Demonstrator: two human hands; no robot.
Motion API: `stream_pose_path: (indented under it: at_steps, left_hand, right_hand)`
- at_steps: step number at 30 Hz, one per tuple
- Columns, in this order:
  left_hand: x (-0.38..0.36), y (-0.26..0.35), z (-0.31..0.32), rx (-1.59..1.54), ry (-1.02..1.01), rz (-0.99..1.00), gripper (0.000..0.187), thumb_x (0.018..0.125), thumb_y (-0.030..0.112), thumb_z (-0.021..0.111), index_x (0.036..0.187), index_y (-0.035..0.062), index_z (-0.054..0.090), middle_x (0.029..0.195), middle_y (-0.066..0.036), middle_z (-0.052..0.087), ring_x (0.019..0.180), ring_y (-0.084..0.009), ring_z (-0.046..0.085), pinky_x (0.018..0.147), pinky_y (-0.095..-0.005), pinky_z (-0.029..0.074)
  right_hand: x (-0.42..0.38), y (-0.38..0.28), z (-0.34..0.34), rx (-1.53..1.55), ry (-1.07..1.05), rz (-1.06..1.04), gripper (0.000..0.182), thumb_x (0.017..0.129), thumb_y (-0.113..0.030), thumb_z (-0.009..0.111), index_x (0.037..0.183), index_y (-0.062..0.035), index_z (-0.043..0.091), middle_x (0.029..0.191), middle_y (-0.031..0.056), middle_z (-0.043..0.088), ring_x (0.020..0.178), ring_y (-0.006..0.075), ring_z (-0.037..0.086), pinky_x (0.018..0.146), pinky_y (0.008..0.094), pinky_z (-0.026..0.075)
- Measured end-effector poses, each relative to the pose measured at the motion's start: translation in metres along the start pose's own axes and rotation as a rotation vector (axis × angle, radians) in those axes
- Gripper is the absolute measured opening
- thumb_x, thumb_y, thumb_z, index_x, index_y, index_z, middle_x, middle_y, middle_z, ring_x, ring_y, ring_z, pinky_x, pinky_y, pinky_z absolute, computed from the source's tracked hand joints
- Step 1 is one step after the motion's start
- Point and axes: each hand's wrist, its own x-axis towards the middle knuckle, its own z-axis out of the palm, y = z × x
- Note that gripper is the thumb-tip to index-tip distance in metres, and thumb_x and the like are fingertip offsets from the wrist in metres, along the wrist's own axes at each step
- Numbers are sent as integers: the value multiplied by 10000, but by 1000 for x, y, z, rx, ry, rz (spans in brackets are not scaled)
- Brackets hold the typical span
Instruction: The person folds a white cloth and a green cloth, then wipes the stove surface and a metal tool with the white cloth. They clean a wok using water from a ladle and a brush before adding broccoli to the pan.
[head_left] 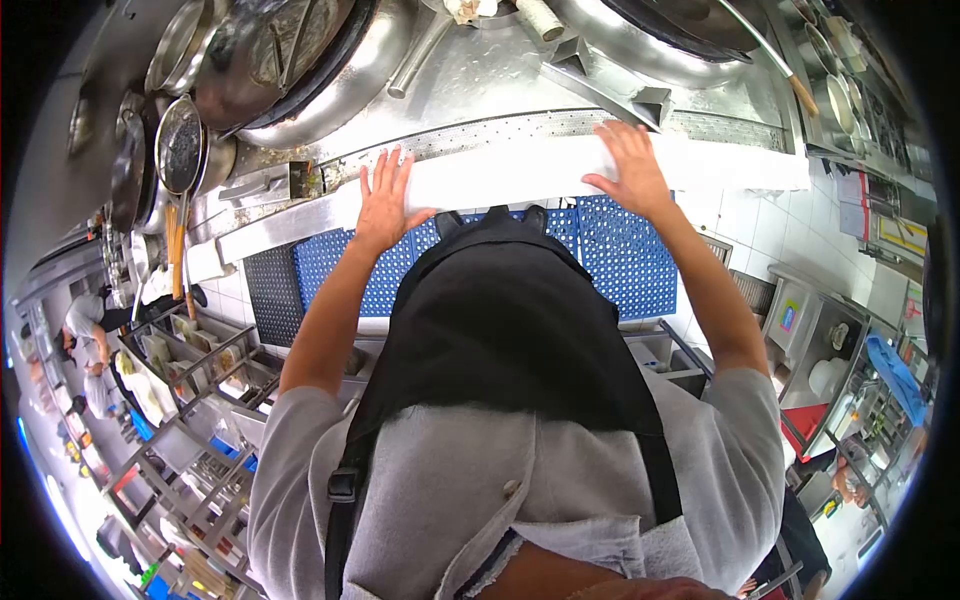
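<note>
A long white sheet or cloth lies along the front edge of the steel wok range. Resting on its left part is my left hand, palm down with the fingers spread. Farther right, my right hand lies flat on the same white strip, its fingertips reaching the perforated metal ledge. Just beyond those fingertips sits an angular steel piece. Neither hand holds anything.
Large woks sit in the range's burner rings. A wire strainer and pans hang at the left. Blue perforated mats cover the floor below. Behind are steel racks, and a person stands far left.
</note>
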Motion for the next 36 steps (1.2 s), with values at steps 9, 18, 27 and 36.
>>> stream_pose_path:
  at_steps: [9,18,27,36]
  left_hand:
    - [-7,-5,12,-55,-12,-70,1092,761,475,826,1592,83,235,1609,-190,296,1529,-387,199,1230,-603,112]
    - [-12,-6,-5,-8,-22,-156,1074,807,502,787,1602,68,210,1651,-205,201,1550,-382,133,1226,-622,90]
    - [20,32,-8,-206,180,-139,885,872,368,759,1560,37,310,1627,-229,238,1509,-418,209,1205,-611,165]
    - [262,106,37,-821,236,-289,440,954,245,648,1316,-3,622,1156,-170,709,894,-291,694,815,-399,539]
  right_hand:
    - [-3,29,29,39,206,57,638,957,-421,632,1429,-22,471,1408,187,531,1351,347,459,1187,515,276]
    - [6,153,19,469,405,821,261,891,-169,690,1098,-14,725,972,170,744,951,332,714,864,396,548]
    - [-3,142,27,89,255,713,141,845,-145,712,918,-32,756,902,185,743,827,313,729,768,413,557]
    - [28,171,30,663,216,945,351,842,-150,739,1142,31,719,840,109,739,653,179,655,603,324,515]
